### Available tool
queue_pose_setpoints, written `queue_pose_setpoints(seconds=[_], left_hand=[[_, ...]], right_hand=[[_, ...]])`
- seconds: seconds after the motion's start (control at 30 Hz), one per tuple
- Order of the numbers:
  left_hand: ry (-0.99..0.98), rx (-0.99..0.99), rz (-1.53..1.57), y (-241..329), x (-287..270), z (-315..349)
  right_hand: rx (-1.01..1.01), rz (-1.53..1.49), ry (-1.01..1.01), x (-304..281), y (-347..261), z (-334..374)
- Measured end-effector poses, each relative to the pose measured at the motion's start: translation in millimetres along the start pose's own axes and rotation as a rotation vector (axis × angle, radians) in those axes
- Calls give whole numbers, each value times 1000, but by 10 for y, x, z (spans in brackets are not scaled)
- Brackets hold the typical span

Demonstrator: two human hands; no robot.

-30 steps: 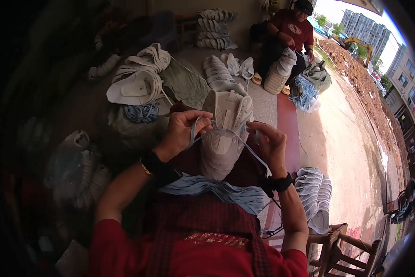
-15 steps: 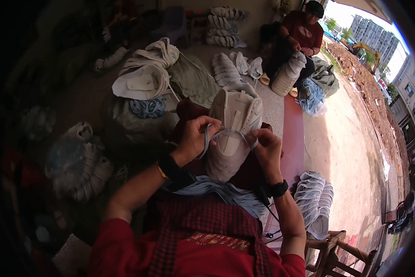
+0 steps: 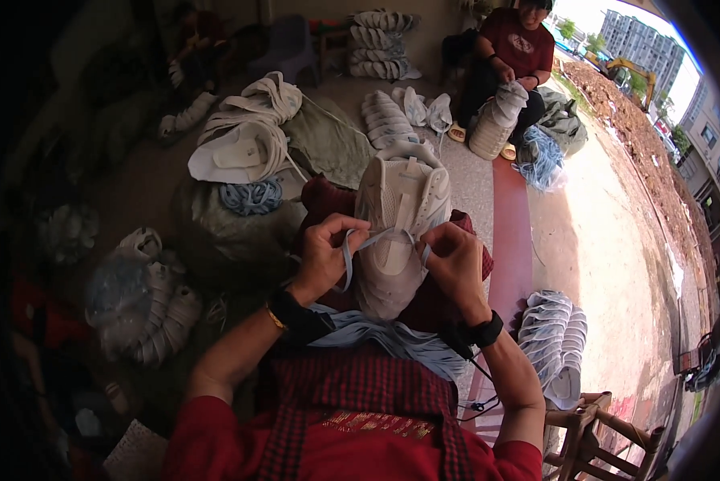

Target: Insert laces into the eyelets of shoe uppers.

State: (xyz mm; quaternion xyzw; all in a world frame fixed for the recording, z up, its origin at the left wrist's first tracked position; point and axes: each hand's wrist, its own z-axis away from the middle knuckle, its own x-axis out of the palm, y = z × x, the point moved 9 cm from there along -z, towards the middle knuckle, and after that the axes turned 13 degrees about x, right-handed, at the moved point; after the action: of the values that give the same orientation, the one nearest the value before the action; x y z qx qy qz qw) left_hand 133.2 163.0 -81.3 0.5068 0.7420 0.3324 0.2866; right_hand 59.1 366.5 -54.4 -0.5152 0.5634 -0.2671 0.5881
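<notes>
- Head view: we hold a pale, off-white shoe on our lap, over a dark red cloth. Its long axis runs straight away from us, toe end nearest our body and heel end pointing toward the floor beyond.
- Head view: our left hand sits just left of the shoe's middle and our right hand just right of it, so the shoe lies between them, about equally near to each.
- Head view: a light blue lace crosses the top of the shoe from one hand to the other. The left hand is clenched on its left end, with a loop hanging down by the wrist; the right hand pinches the other end against the shoe's side.
- Head view: a bundle of similar blue laces lies across our lap, just below the shoe. Stacks of pale shoe uppers rest to our right, and another person sits well apart, beyond the shoe.
</notes>
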Motion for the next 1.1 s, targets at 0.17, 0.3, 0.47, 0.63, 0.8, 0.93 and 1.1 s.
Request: queue_pose_setpoints(seconds=[0.17,0.3,0.47,0.63,0.8,0.93,1.1], left_hand=[[-3,61,-35,152,-6,-38],[21,68,-13,163,-20,-42],[12,75,-70,130,39,1],[95,9,-42,49,-36,29],[144,75,-109,107,-17,-40],[136,79,-101,115,-17,-52],[147,173,-144,172,-4,-101]], right_hand=[[-16,73,77,-37,-73,-10],[-92,198,104,-7,-229,-4],[-322,390,139,179,-391,-39],[-68,277,-103,148,-300,-117],[-70,290,-102,119,-308,-108],[-75,273,-106,126,-354,-103],[-57,277,-117,132,-353,-119]])
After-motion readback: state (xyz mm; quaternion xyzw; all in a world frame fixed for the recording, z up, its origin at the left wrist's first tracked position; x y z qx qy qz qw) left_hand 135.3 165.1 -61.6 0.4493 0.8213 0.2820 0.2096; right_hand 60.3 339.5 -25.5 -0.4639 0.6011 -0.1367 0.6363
